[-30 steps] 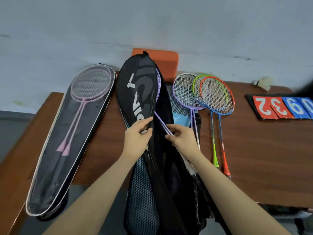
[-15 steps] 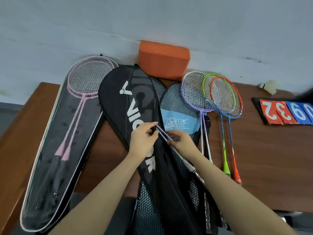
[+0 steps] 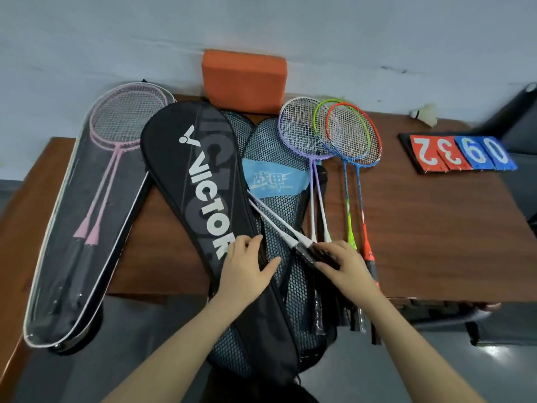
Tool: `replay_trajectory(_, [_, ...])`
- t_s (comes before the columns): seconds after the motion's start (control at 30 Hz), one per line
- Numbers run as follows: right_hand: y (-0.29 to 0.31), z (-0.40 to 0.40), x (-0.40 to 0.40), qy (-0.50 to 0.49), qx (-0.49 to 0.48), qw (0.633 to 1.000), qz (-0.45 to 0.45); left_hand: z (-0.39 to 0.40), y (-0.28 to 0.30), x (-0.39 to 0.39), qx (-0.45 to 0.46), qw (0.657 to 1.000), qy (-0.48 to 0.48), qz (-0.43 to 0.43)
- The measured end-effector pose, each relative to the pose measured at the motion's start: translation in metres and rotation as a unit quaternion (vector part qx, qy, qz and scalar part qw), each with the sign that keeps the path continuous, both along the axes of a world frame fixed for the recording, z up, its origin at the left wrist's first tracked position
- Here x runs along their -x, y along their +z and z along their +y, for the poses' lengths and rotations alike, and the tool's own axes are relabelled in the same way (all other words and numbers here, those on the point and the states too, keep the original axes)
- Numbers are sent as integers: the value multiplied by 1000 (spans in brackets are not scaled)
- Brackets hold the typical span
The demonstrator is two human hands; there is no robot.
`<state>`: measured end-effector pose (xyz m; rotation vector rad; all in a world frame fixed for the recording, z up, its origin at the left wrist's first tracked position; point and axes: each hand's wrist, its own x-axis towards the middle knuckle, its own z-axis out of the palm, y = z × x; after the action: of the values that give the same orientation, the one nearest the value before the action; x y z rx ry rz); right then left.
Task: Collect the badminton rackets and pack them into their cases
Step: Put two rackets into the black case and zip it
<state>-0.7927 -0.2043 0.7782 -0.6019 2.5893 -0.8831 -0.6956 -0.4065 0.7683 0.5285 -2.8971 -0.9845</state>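
Pinching racket handle [image 3: 315, 253], right hand [image 3: 345, 264]; shaft runs up-left into Victor case [image 3: 200, 181]; left hand [image 3: 247, 267] spread flat on case.

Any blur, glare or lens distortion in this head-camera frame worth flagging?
Head view: soft, even light, no hard shadows; wide-angle bending bows the table edges; mild sheen on the clear case; the shuttlecock and far right edge are smeared; the hands and the black case lettering read sharp enough.
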Motion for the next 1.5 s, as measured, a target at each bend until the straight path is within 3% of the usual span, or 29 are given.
replay_trajectory(0.2, [-15, 52, -19, 48, -152, 985, 63, 59, -16, -37, 63, 988, 58, -129])
replay_trajectory(0.33, [-24, 60, -23, 71, -181, 979, 69, 75, -25, -43, 67, 983, 99, -141])
replay_trajectory(0.57, [-21, 59, -17, 91, -119, 983, 107, 84, -21, -30, 56, 985, 125, -107])
replay_trajectory(0.8, [-4, 62, -38, 67, 38, 993, 91, 69, -14, -35, -112, 968, 226, -15])
replay_trajectory(0.93, [2, 61, -46, 65, 106, 991, 48, 69, 4, -36, -235, 937, 249, 72])
replay_trajectory(1.07, [11, 55, -55, 66, 162, 984, -25, 78, 20, -20, -316, 914, 239, 94])
replay_trajectory(1.17, [19, 56, -53, 51, 176, 980, -81, 83, 23, -16, -339, 903, 245, 100])
replay_trajectory(1.37, [25, 71, -46, -19, 238, 949, -206, 87, 26, -13, -315, 914, 226, 123])
replay_trajectory(1.5, [25, 64, -49, -18, 219, 955, -199, 87, 35, -11, -381, 876, 260, 138])
